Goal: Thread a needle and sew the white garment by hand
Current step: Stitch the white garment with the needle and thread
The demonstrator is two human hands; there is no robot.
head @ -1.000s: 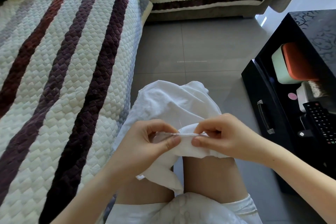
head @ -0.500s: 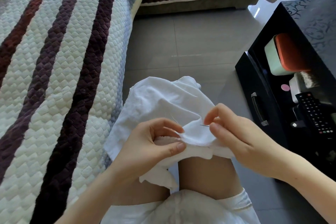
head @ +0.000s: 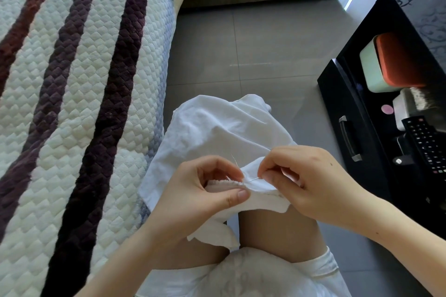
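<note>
While the left hand (head: 193,200) pinches the crumpled white garment (head: 217,132) at its frayed edge, the right hand (head: 313,183) pinches a thin needle (head: 254,178) — tip against cloth.

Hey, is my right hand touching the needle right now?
Touching. The head view shows the right hand pinching the needle by its rear end, over the white garment.

Crumpled white garment (head: 217,132), needle (head: 254,178) piercing edge
</note>
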